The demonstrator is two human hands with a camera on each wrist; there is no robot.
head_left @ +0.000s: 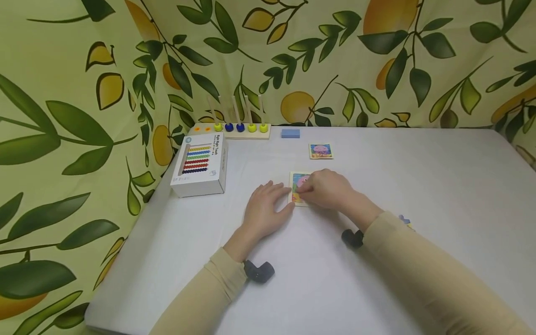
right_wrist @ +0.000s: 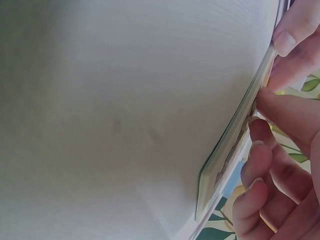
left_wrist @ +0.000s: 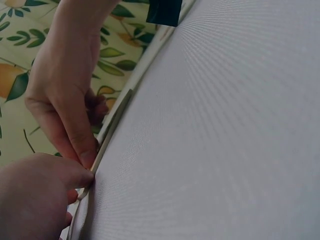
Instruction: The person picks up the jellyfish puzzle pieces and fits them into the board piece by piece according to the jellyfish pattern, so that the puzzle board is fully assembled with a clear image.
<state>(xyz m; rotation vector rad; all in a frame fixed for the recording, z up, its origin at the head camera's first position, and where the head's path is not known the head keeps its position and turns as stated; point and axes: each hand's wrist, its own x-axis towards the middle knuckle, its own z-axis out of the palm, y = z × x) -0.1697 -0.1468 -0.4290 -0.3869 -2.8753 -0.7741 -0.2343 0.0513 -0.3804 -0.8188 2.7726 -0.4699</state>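
A small framed jigsaw puzzle (head_left: 295, 199) with a pink sea creature lies flat on the white table. My left hand (head_left: 264, 209) rests at its left side, thumb and index finger spread and touching the frame's edge. Over the puzzle's right part, my right hand (head_left: 328, 190) has its fingers bent, thumb and index tips together on the picture. These tips pinch a puzzle piece, mostly hidden by the fingers. From the right wrist view, the puzzle (right_wrist: 232, 137) appears edge-on, with the right hand (right_wrist: 285, 170) at its upper face and the left thumb (right_wrist: 286, 44) beyond.
Behind lies another small picture puzzle (head_left: 320, 150), with a blue block (head_left: 291, 133) farther back. A white box (head_left: 200, 165) and a wooden peg stand with beads (head_left: 247, 135) occupy the back left. A loose puzzle piece (head_left: 404, 219) lies beside the right sleeve.
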